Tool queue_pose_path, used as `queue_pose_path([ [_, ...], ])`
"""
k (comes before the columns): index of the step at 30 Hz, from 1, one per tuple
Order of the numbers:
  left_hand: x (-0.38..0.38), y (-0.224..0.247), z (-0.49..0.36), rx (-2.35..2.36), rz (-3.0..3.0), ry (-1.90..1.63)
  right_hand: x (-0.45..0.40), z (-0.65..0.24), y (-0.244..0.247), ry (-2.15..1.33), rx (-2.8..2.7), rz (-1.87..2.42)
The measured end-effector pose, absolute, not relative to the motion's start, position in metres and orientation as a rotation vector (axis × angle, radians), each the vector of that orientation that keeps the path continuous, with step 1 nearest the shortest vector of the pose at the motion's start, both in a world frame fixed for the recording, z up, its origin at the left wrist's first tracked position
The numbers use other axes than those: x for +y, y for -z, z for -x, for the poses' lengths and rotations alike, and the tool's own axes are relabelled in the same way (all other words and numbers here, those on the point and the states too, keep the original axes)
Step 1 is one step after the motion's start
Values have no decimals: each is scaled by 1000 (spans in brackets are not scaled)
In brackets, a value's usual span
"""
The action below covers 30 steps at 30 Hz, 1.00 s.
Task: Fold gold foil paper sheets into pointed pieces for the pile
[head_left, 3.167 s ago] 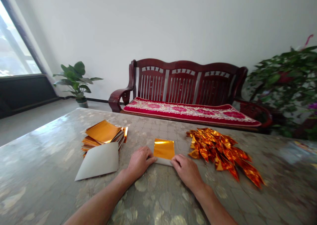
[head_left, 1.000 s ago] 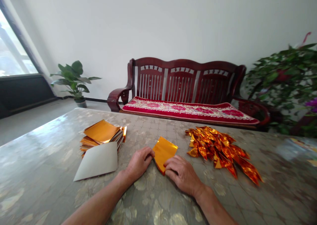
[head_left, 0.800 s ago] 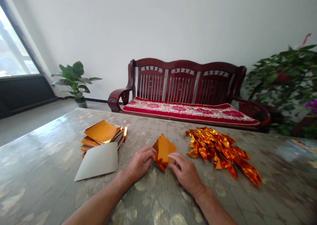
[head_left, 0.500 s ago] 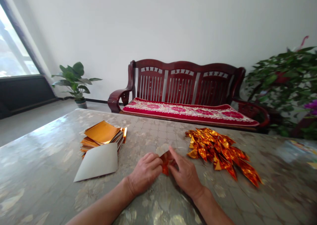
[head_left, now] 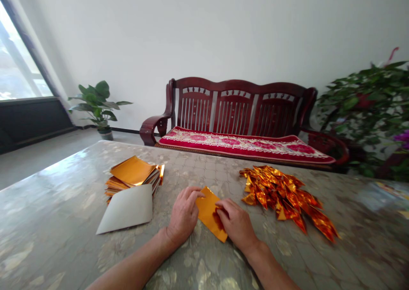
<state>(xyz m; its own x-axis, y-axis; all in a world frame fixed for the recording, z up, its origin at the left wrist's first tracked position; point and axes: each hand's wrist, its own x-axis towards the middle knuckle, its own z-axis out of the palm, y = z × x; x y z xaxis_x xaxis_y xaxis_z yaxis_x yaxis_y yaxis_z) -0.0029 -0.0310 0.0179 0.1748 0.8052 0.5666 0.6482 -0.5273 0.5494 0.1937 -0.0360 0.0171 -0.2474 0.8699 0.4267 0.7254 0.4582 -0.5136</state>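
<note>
Between my hands is a golden foil sheet [head_left: 209, 211], its shiny orange side up and narrower than the loose sheets. My left hand [head_left: 185, 211] pinches its upper left edge between thumb and fingers. At its right edge, the closed fingers of my right hand [head_left: 234, 222] grip the foil, with a dark reflection beside them. To the left lies a stack of gold sheets [head_left: 132, 170], with a pale sheet [head_left: 128, 209] leaning against its front. A pile of folded shiny orange foil pieces [head_left: 284, 192] lies on the right.
The table [head_left: 64, 222] has a patterned, glossy cover. A clear plastic bag [head_left: 380, 196] rests at its right side. Beyond stand a dark red wooden bench [head_left: 233, 107], a potted plant [head_left: 97, 102] and leafy plants [head_left: 367, 107].
The foil between my hands was dark and mostly covered; it now shows a wider, bright gold face. My left hand has turned more upright, and my right fingers have curled in.
</note>
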Motion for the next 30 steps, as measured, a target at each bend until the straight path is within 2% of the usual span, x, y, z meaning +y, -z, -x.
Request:
queue_pose_path([
  [6, -18, -15, 11, 1849, -2240, -911, -35, -192, -15, -259, -2172, 1241],
  [11, -11, -17, 14, 1819, -2097, -738, -34, -193, -14, -257, -2186, 1239],
  [14, -5, -13, 15, 1710, -1929, -853, -34, -194, -15, -197, -2130, 1274],
  [20, -2, -9, 15, 1473, -1705, -1340, -27, -199, -8, 5, -1893, 1444],
  [22, -8, -14, 18, 1443, -1817, -1538, -25, -202, -5, 40, -1853, 1481],
  [25, -23, -24, 22, 1250, -2309, -1722, -24, -203, -4, 83, -1814, 1478],
  [30, -41, -31, 22, 932, -3027, -1427, -31, -203, -9, 37, -1793, 1388],
])
